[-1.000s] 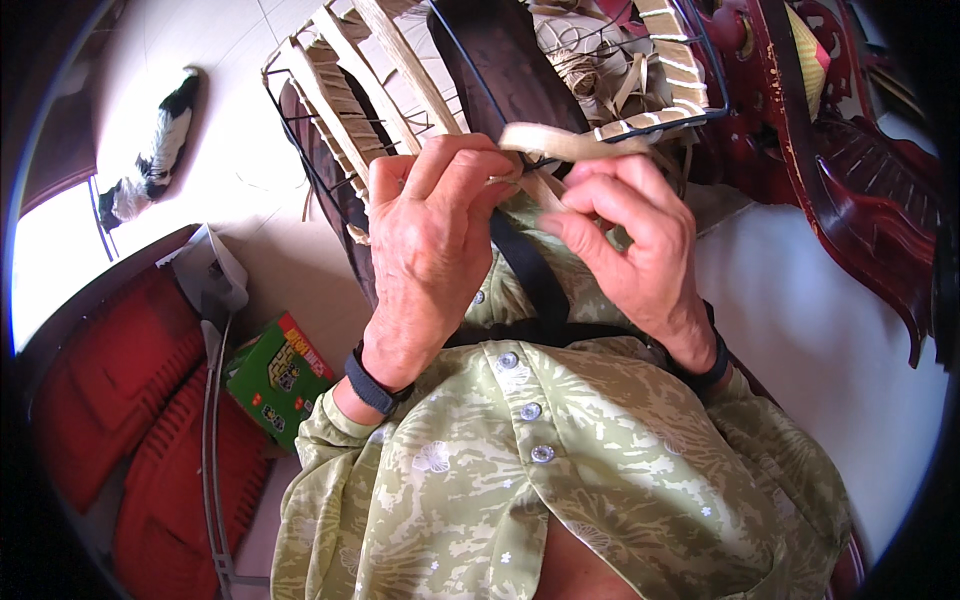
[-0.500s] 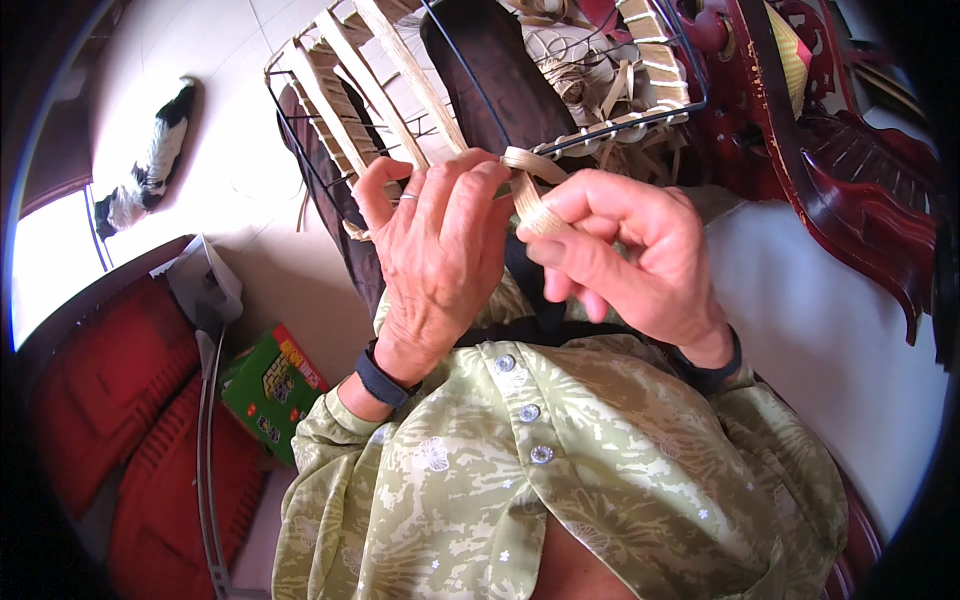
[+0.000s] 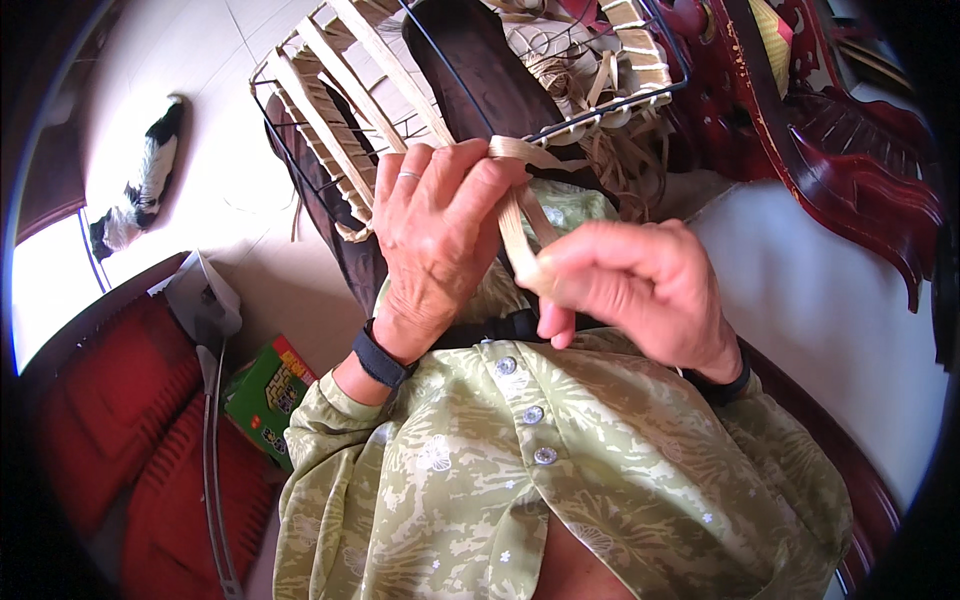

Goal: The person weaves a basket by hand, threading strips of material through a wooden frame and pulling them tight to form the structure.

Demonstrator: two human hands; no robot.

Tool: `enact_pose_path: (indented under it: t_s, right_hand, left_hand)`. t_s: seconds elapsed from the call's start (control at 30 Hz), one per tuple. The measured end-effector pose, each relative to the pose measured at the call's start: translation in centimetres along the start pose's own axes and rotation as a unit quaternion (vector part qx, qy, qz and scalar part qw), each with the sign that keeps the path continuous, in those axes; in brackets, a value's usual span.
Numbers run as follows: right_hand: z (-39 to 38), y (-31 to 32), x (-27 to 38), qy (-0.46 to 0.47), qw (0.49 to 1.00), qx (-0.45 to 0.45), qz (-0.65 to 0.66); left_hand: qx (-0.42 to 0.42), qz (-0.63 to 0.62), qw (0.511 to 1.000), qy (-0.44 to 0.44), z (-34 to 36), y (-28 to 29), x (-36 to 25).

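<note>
A black wire frame (image 3: 450,50) lies across my lap, its sides wrapped in pale flat strips. Several wide strips (image 3: 380,62) run lengthwise over its left half. The fingers of my left hand (image 3: 432,240) curl over the frame's near edge, hiding the spot beneath them. From beside that hand's fingertips a loose pale woven strip (image 3: 514,238) loops over the edge and comes down toward me. My right hand (image 3: 640,290) pinches this strip between thumb and fingers, slightly blurred, just right of my left hand.
Beyond the frame lie tangled strips and cord (image 3: 575,80). A carved dark red wooden chair (image 3: 830,190) stands at the right. On the left are a red slatted seat (image 3: 110,360), a green box (image 3: 268,400), a long-handled grey tool (image 3: 210,420) and a black-and-white cat (image 3: 150,180) on the floor.
My right hand has drawn the strip down toward me, lengthening its loop. The left hand keeps its hold at the frame's edge. The frame has shifted slightly left in view.
</note>
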State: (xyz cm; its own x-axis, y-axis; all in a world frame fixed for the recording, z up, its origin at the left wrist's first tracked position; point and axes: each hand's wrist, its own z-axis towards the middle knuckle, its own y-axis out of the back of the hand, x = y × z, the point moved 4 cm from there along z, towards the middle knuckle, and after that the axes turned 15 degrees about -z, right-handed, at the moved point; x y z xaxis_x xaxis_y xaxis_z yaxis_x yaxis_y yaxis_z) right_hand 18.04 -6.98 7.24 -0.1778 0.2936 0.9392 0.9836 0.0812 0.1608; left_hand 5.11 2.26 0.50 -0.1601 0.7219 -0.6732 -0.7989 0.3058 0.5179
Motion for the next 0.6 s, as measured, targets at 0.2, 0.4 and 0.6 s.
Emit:
enact_pose_path:
  t_s: [0.2, 0.4, 0.6]
  right_hand:
    - [1.6, 0.7, -6.7, -0.172, 0.983, -0.064, 0.023]
    - [4.2, -0.2, -7.7, -0.098, 0.983, -0.124, -0.092]
    - [1.1, 2.5, -4.9, -0.007, 0.987, -0.157, 0.019]
  left_hand:
    - [-0.016, -0.03, 0.999, 0.002, -0.1, 0.4, 0.1]
    - [-0.016, -0.028, 0.999, -0.002, -0.1, 0.5, 0.4]
    - [-0.054, -0.04, 0.998, 0.001, 0.0, 0.6, 0.3]
